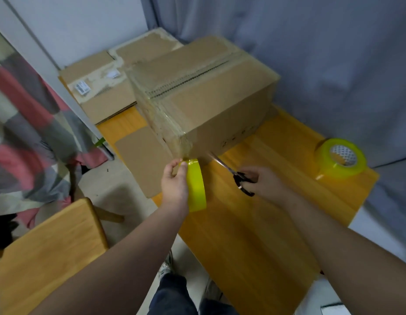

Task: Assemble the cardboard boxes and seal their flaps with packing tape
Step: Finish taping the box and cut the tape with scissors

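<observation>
We find the left hand [174, 183] curled round a yellow-green packing tape roll [196, 187] at the corner of the taped brown cardboard box [209, 94]; the right hand [264, 181] grips black-handled steel scissors [234, 173].

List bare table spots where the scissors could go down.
Widest bare patch: near table, from scissors to front edge. Smaller: between box and spare tape roll. Crowded: box's near corner, where left hand, held tape roll, scissors and right hand meet; flat cardboard fills the back left.
</observation>
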Available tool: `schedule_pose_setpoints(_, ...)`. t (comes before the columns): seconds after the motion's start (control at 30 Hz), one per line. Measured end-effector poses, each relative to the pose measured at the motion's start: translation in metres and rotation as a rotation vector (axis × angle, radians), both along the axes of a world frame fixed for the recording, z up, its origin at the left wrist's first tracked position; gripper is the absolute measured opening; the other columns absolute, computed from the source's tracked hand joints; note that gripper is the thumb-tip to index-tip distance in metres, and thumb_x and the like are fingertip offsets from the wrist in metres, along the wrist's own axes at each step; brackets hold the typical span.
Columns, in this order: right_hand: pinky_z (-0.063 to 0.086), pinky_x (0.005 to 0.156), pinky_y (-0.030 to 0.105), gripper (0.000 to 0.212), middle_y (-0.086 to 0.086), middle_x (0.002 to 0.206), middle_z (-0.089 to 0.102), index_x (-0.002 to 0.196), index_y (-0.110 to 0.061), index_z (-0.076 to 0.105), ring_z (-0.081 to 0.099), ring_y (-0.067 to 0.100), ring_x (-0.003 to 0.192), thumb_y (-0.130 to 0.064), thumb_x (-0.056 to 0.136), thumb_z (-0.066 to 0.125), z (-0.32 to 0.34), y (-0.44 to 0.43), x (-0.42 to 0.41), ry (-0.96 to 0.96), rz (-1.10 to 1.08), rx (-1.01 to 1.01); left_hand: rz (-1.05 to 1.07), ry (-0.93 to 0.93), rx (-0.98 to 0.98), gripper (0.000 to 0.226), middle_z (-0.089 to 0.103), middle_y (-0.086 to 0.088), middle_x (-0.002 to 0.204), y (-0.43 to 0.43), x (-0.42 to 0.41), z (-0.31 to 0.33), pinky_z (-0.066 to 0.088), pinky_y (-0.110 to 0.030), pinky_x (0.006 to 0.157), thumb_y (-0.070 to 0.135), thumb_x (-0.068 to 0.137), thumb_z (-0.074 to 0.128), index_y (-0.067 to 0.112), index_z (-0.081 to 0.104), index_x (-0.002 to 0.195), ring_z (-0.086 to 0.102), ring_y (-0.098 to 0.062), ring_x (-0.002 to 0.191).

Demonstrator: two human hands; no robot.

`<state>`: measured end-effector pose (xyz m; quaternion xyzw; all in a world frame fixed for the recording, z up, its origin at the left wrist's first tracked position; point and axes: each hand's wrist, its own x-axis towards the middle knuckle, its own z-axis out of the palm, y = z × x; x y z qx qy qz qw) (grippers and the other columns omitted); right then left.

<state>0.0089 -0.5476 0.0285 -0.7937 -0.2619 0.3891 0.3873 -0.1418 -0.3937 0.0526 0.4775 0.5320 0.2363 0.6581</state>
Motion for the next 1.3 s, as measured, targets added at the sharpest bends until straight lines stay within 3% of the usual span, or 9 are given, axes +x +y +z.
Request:
schedule_pose_setpoints(0.07,0.047,0.076,0.017,0.034,0.001,0.108,0.063,0.118,-0.018,0.057,0.061,0.013,0.096,-0.012,0.086,0.069,0.024,0.004,0.005,0.047,0.105,0.009,0.029,-0.007,-0.045,0.001,0.056,-0.002,0.082,0.000,0.002,0.003,0.051,-0.038,0.068,0.030,0.094,0.056,0.030,0.057,0.095,0.054,-0.023,0.074)
schedule_pose_setpoints(0.17,0.044,0.064,0.011,0.044,-0.005,0.099,0.058,0.116,-0.022,0.053,0.058,0.005,0.085,-0.021,0.079,0.077,0.057,0.016,0.009,0.052,0.277,-0.075,0.049,-0.029,-0.056,0.001,0.052,-0.001,0.073,-0.003,0.007,0.010,0.044,-0.023,0.053,0.024,0.096,0.055,0.024,0.055,0.096,0.047,-0.016,0.062)
schedule_pose_setpoints(0.37,0.045,0.075,0.018,0.046,-0.010,0.100,0.059,0.110,-0.026,0.055,0.059,0.008,0.093,-0.027,0.072,0.082,0.084,0.050,0.023,-0.066,0.463,-0.223,0.073,-0.063,-0.136,0.010,0.055,-0.007,0.071,-0.002,0.008,0.010,0.054,-0.038,0.066,0.020,0.094,0.056,0.025,0.055,0.086,0.055,-0.027,0.069)
schedule_pose_setpoints(0.43,0.045,0.073,0.017,0.043,-0.010,0.099,0.059,0.107,-0.026,0.057,0.059,0.008,0.092,-0.027,0.072,0.082,0.084,0.058,0.025,-0.087,0.470,-0.211,0.088,-0.043,-0.105,0.006,0.054,-0.002,0.070,0.001,0.006,0.008,0.048,-0.017,0.049,0.021,0.096,0.055,0.024,0.056,0.091,0.052,-0.022,0.063)
schedule_pose_setpoints(0.5,0.043,0.069,0.014,0.042,-0.010,0.097,0.059,0.108,-0.024,0.058,0.058,0.003,0.088,-0.027,0.073,0.081,0.086,0.066,0.026,-0.095,0.472,-0.177,0.091,-0.037,-0.068,0.003,0.053,0.001,0.070,0.002,0.004,0.009,0.039,-0.012,0.037,0.022,0.096,0.054,0.022,0.057,0.095,0.047,-0.014,0.059)
schedule_pose_setpoints(0.8,0.045,0.072,0.018,0.042,-0.009,0.094,0.062,0.109,-0.023,0.063,0.059,0.006,0.088,-0.030,0.073,0.081,0.090,0.079,0.038,-0.198,0.543,-0.211,0.098,-0.052,-0.083,0.011,0.057,0.004,0.072,0.002,0.005,0.008,0.046,-0.021,0.056,0.021,0.094,0.058,0.025,0.060,0.083,0.053,-0.015,0.069)
schedule_pose_setpoints(0.97,0.046,0.075,0.020,0.042,-0.008,0.097,0.063,0.110,-0.025,0.062,0.060,0.007,0.091,-0.028,0.073,0.081,0.090,0.080,0.040,-0.190,0.566,-0.228,0.140,-0.042,-0.094,0.013,0.065,-0.004,0.092,-0.001,0.004,0.007,0.050,-0.044,0.087,0.024,0.091,0.062,0.027,0.063,0.078,0.059,-0.028,0.094)
schedule_pose_setpoints(1.07,0.043,0.073,0.018,0.042,-0.010,0.094,0.062,0.110,-0.025,0.063,0.058,0.004,0.089,-0.027,0.073,0.081,0.089,0.083,0.036,-0.170,0.569,-0.201,0.140,-0.058,-0.088,0.011,0.064,-0.003,0.090,-0.001,0.003,0.007,0.050,-0.039,0.082,0.022,0.091,0.062,0.025,0.063,0.081,0.056,-0.022,0.087)
schedule_pose_setpoints(1.3,0.047,0.076,0.019,0.045,-0.006,0.097,0.064,0.113,-0.022,0.065,0.059,0.005,0.089,-0.026,0.072,0.082,0.088,0.094,0.030,-0.204,0.604,-0.181,0.136,-0.053,-0.062,0.005,0.055,0.006,0.070,0.002,0.003,0.009,0.040,-0.009,0.041,0.018,0.094,0.058,0.019,0.060,0.090,0.047,-0.008,0.062)
